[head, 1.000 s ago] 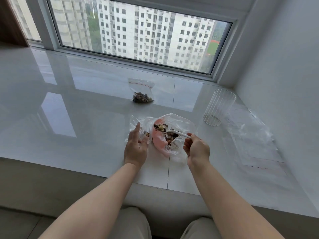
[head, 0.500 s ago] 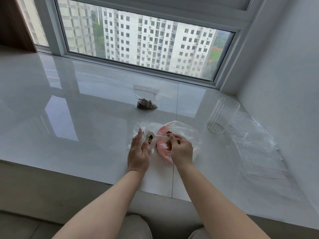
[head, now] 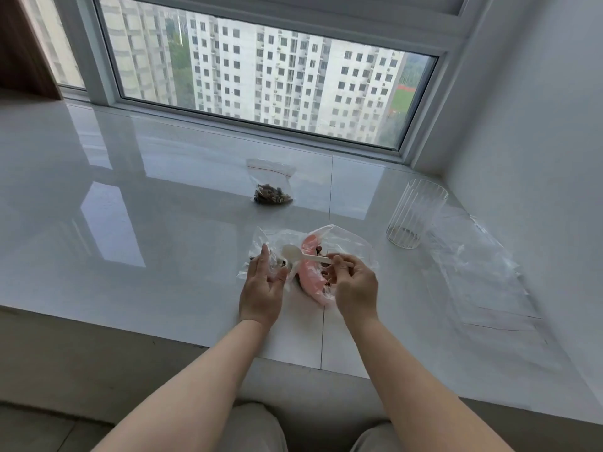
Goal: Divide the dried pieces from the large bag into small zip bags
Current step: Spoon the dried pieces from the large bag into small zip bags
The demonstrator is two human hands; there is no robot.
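Note:
The large clear bag with a pink band lies on the white sill, dark dried pieces inside it. Left of it, my left hand holds the mouth of a small zip bag between thumb and fingers; a few dark pieces show inside. My right hand pinches the handle of a white plastic spoon, whose bowl hangs over the small bag's opening and looks empty. A filled small zip bag with a red seal line lies farther back.
A ribbed clear glass stands at the right. Flat empty clear bags lie beyond it near the right wall. The window frame bounds the sill at the back; the sill's front edge runs just below my wrists.
My right hand carried the spoon from the large bag leftwards to the small bag's mouth, and the spoon's bowl now looks empty. My left hand stayed on the small bag.

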